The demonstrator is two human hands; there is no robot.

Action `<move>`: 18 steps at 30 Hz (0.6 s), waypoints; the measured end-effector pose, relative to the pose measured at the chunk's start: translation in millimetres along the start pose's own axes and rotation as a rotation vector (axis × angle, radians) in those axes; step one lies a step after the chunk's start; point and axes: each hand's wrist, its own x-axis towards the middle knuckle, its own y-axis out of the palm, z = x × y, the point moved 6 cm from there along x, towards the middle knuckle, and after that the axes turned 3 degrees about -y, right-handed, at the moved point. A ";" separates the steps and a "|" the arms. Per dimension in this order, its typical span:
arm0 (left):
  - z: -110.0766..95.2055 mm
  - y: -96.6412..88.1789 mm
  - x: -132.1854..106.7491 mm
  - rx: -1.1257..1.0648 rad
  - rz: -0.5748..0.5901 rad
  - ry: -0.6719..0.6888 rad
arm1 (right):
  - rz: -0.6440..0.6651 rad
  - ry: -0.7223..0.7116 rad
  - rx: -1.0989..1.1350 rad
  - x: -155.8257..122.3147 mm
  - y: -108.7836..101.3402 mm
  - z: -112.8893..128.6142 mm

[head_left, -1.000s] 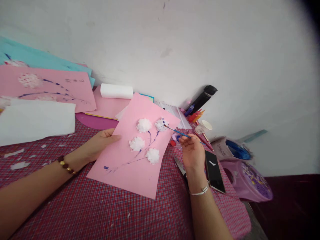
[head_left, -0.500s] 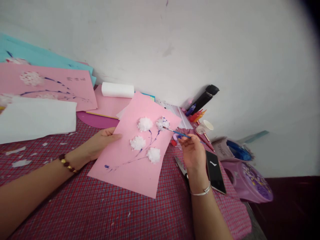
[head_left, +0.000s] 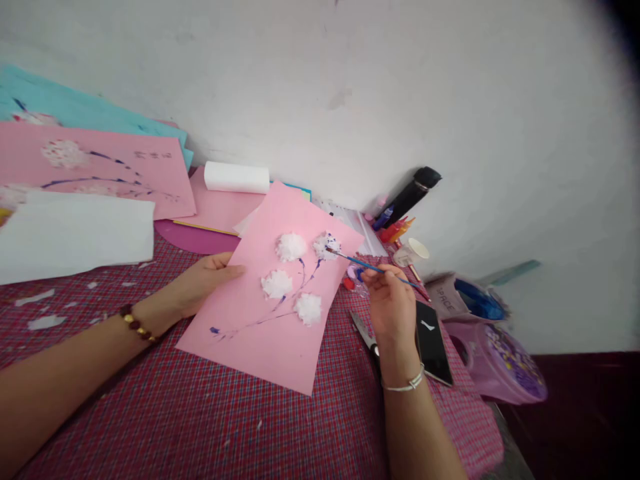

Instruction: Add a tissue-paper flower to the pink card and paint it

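Observation:
A sheet of pink paper point(head_left: 270, 213) is tilted above the checked tablecloth, its left edge pinched by my left hand point(head_left: 207, 287). Painted purple branches and several raised white paper flowers point(head_left: 290, 247) decorate it. My right hand point(head_left: 393, 303) grips a blue paintbrush point(head_left: 367, 265) between thumb and fingers. The brush tip lies at the upper right flower point(head_left: 326, 245), which carries dark purple specks; the other flowers on this sheet are plain white. Whether the bristles press on the flower or hover just over it, I cannot tell.
Scissors point(head_left: 365, 331) and a black phone point(head_left: 434, 343) lie beside my right forearm. Beyond are a paper cup point(head_left: 413, 252), paint bottles point(head_left: 393, 230) and a black cylinder point(head_left: 415, 193). A white paper roll point(head_left: 237, 178) and finished-looking pink artwork point(head_left: 120, 173) stand left. A purple bin point(head_left: 500, 367) is at right.
My right hand has shifted slightly right and down, with the brush tilting a little. The tip stays at the same flower. My left hand and the pink sheet have hardly moved.

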 end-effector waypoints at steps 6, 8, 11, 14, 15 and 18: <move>0.4 1.1 1.4 -0.025 0.053 0.023 | 0.034 -0.037 -0.083 -2.7 5.2 1.4; 0.7 1.7 1.6 -0.038 0.071 0.024 | -0.022 -0.077 -0.086 1.0 -5.6 6.2; 1.1 -0.2 2.1 -0.010 0.065 0.028 | -0.050 -0.118 -0.083 2.0 -10.3 11.5; 1.6 -3.1 2.4 0.038 0.055 0.040 | 0.034 -0.123 -0.131 -5.3 5.6 10.3; 1.8 -3.7 2.5 0.045 0.056 0.046 | 0.065 -0.122 -0.164 -8.5 12.0 9.1; 2.4 -4.4 2.9 0.051 0.061 0.056 | 0.119 -0.142 -0.290 -14.2 22.2 8.4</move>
